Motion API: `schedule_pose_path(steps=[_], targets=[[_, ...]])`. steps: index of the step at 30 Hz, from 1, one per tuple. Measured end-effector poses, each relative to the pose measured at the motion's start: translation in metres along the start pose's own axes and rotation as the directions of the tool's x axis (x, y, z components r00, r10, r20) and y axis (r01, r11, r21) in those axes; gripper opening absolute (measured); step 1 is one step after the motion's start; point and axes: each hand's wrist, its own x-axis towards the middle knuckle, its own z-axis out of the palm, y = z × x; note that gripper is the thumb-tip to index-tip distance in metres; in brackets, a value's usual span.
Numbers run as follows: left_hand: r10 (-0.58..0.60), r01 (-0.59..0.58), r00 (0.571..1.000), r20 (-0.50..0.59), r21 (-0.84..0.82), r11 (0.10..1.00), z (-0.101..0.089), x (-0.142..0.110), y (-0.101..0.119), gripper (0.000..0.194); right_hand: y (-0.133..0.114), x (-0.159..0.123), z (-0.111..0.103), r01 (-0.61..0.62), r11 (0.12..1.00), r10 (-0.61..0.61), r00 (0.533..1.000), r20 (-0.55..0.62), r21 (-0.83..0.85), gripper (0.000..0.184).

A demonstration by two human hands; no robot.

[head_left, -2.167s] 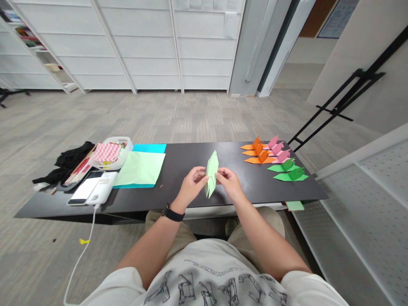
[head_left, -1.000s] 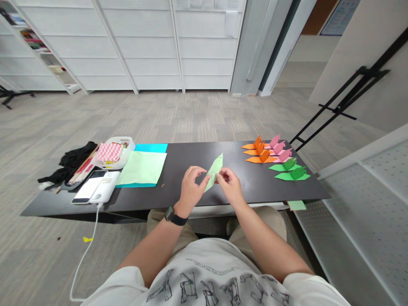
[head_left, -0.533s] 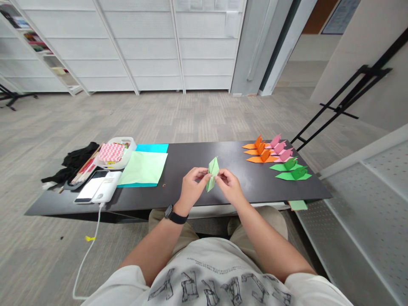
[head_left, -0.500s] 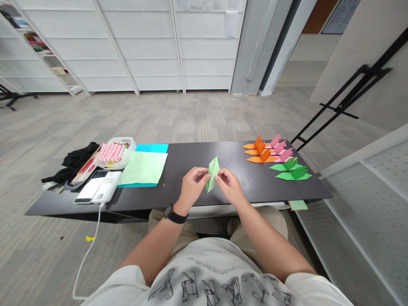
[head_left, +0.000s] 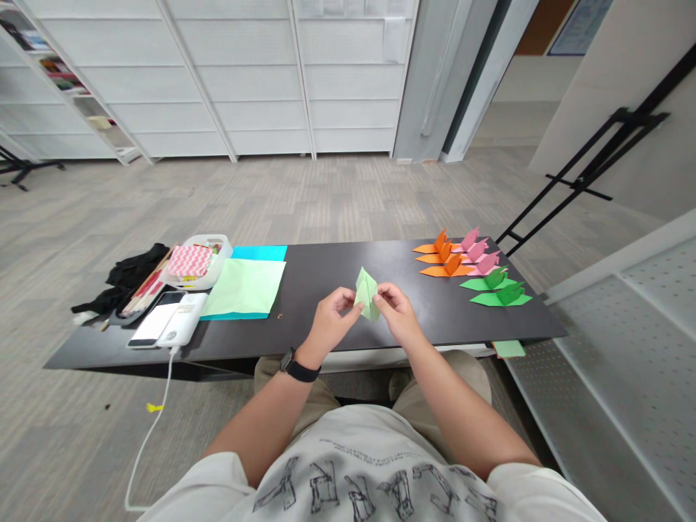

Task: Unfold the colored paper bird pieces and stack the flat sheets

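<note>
A folded piece of light green origami paper point(head_left: 367, 293) is held upright between my two hands, above the middle of the dark table. My left hand point(head_left: 333, 317) pinches its left edge between thumb and fingers. On the other side, my right hand point(head_left: 396, 312) grips the right edge the same way. The fold has a pointed top, and its lower end narrows between the hands. A flat light green sheet point(head_left: 244, 288) lies over blue paper point(head_left: 261, 252) to the left of my hands.
On the right of the table point(head_left: 348, 257) stand folded paper figures in rows: orange point(head_left: 446, 267), pink point(head_left: 478, 254) and green point(head_left: 503, 296). At the left are a white basket point(head_left: 220, 246), a phone point(head_left: 155, 320), a white power bank point(head_left: 183, 319) with its cable, and black cloth point(head_left: 133, 272).
The green folded paper has turned from a narrow, slanted view to a wider face, and its top now points up. Both hands have shifted their grip slightly along its edges.
</note>
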Motion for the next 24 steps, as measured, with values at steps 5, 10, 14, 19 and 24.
schedule_pose_path(steps=[5,10,14,19,24], targets=[[0.091,-0.066,0.984,-0.154,0.161,0.985,0.000,-0.002,0.001,0.016,-0.001,-0.002,0.002,0.164,0.972,-0.159,0.986,0.048,-0.166,0.021],[0.252,-0.228,0.967,-0.031,0.334,0.915,-0.007,-0.004,0.006,0.011,-0.010,0.001,-0.007,0.315,0.859,-0.326,0.944,0.042,-0.403,0.003],[0.363,-0.377,0.926,0.103,0.305,0.875,-0.013,-0.001,0.008,0.003,-0.017,0.001,-0.016,0.424,0.814,-0.399,0.905,0.148,-0.397,0.010],[0.362,-0.398,0.915,0.175,0.261,0.880,-0.014,0.001,0.009,0.007,-0.018,0.000,-0.020,0.473,0.786,-0.441,0.880,0.177,-0.398,0.020],[0.346,-0.373,0.927,0.143,0.264,0.889,-0.010,0.001,0.009,0.005,-0.016,-0.002,-0.019,0.428,0.818,-0.414,0.902,0.124,-0.383,0.014]])
